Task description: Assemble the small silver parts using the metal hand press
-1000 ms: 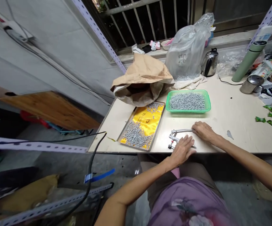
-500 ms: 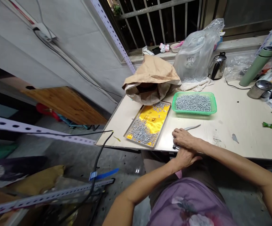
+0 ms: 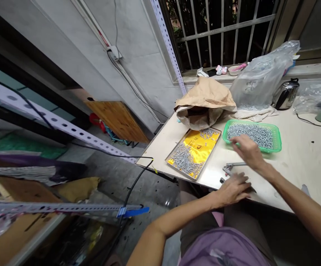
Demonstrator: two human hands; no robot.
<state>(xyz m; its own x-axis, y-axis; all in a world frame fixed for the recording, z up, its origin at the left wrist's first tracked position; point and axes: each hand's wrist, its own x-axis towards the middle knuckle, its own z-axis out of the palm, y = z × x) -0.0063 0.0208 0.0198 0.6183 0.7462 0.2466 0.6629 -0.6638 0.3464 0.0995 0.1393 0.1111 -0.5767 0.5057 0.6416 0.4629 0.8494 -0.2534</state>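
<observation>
My left hand [image 3: 234,189] lies at the table's front edge, over the lower handle of a grey plier-like metal tool [image 3: 229,168]. Its fingers are bent across that handle, which is partly hidden beneath them. The tool's two arms are spread apart, with a small reddish part near the joint. My right hand [image 3: 249,152] is raised just in front of a green plastic basket [image 3: 277,142] full of small silvery metal pins [image 3: 250,133]. Its fingers stretch leftward, somewhat apart, and nothing shows in them. A shallow tray [image 3: 208,162] with yellow cloth holds more metal pins [image 3: 186,159].
Behind the tray stands a crumpled brown paper bag [image 3: 205,92]. A clear plastic bag [image 3: 256,79] and a metal kettle [image 3: 286,94] are at the back. A black cable [image 3: 134,181] hangs over the left corner, near a perforated metal rail [image 3: 88,136].
My hands were together on the tool. Now my right hand has lifted off toward the green basket, and the tool's arms have spread open. The view has swung left.
</observation>
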